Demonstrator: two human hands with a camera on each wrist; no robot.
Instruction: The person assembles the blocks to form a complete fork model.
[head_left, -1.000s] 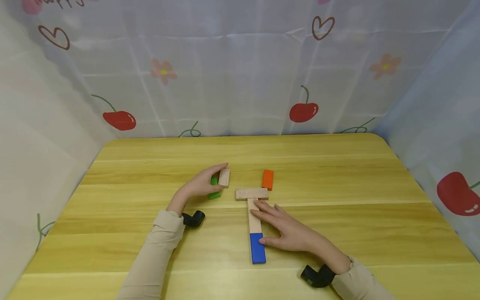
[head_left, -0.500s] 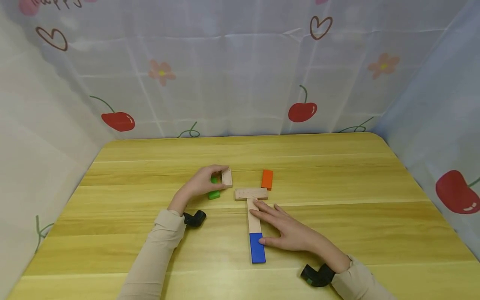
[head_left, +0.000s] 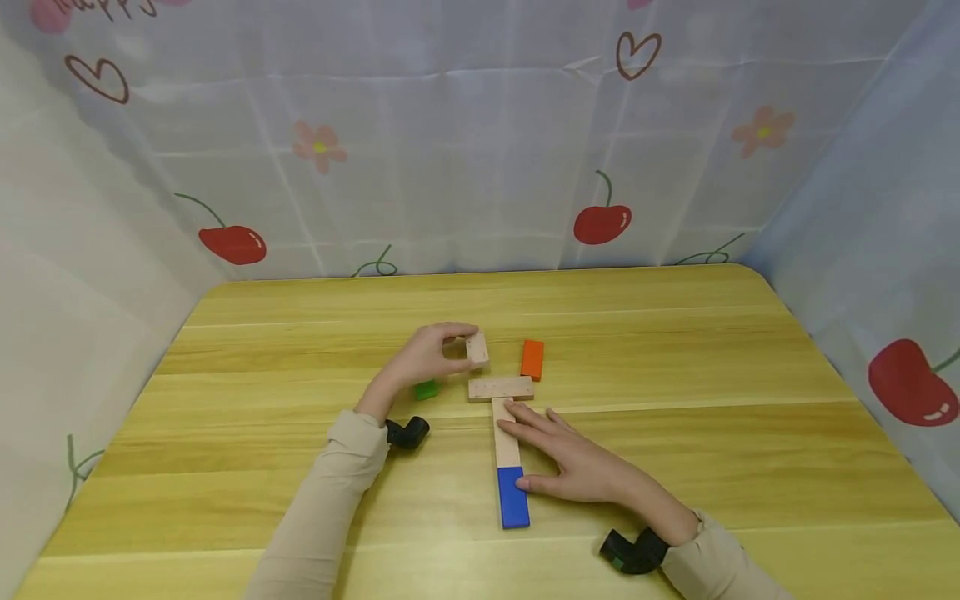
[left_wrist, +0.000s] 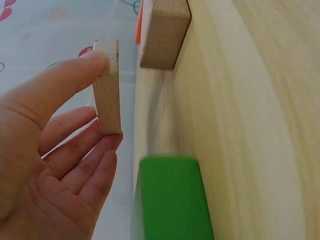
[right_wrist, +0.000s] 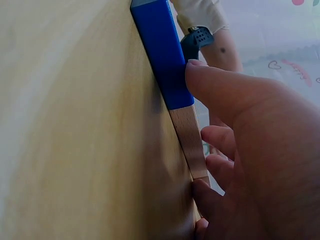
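Observation:
My left hand (head_left: 423,357) pinches a small plain wooden block (head_left: 477,348) between thumb and fingertips. In the left wrist view this wooden block (left_wrist: 109,95) is held up off the table. My right hand (head_left: 581,467) lies with fingers spread along a row of two blocks; its fingertips touch a plain wooden block (head_left: 507,448) and its thumb rests on a blue block (head_left: 513,500). Across the far end of that row lies another plain wooden block (head_left: 500,388), making a T shape. Part of the row's plain block is hidden by the fingers.
An orange block (head_left: 532,359) lies just behind the crosswise block, at its right end. A green block (head_left: 426,389), partly covered by the left hand, lies to the left on the wooden table (head_left: 225,433). A printed curtain (head_left: 457,167) hangs behind the table.
The left hand has taken hold of the plain wooden block beside the green block and carried it right, towards the crosswise block. The right hand has stayed in place.

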